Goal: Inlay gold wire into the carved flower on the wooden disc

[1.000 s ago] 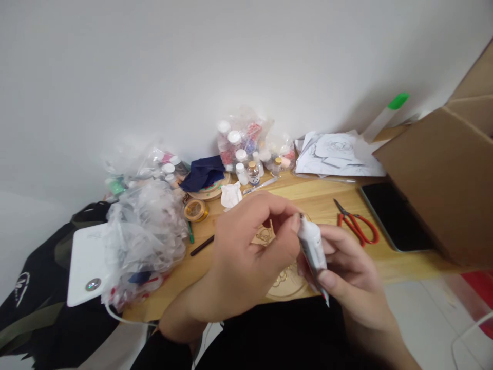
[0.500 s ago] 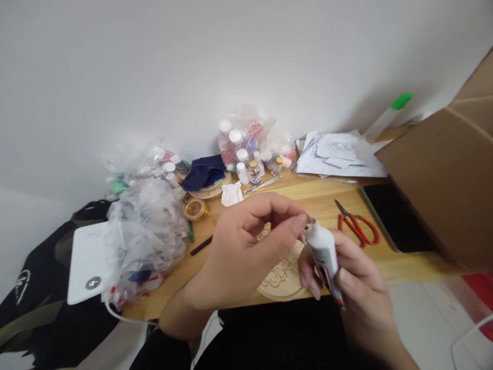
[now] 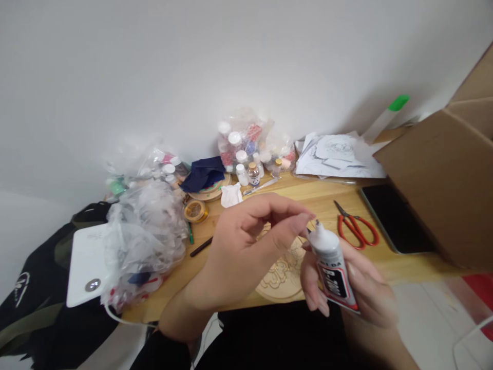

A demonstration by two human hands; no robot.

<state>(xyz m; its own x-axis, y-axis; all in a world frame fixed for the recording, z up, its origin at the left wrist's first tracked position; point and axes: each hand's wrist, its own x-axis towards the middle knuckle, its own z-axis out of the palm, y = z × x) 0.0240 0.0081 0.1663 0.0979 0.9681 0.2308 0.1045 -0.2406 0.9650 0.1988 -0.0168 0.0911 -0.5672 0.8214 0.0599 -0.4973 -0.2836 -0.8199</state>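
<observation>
My left hand [image 3: 250, 246] is closed in a pinch at the tip of a glue tube. A fine strand that looks like thin wire shows at its fingertips, close to the nozzle. My right hand [image 3: 358, 282] is wrapped round the white glue tube [image 3: 331, 262], which has a black and red label and points its uncapped nozzle up and to the left. A small dark bit shows beside the nozzle; I cannot make out what it is. Behind and below both hands lies a pale round disc [image 3: 275, 288] with gold curling outlines, partly hidden by them.
Red-handled scissors [image 3: 356, 228] and a black phone [image 3: 395, 218] lie to the right, beside a cardboard box [image 3: 435, 190]. A spool of golden wire [image 3: 195, 210] and plastic bags [image 3: 150, 226] are on the left. Small bottles [image 3: 253, 173] and papers [image 3: 339, 154] line the wall.
My right hand has turned the glue tube so that its label faces me, and moved it slightly right and down, away from my left fingertips. My left hand stays almost still, pinching.
</observation>
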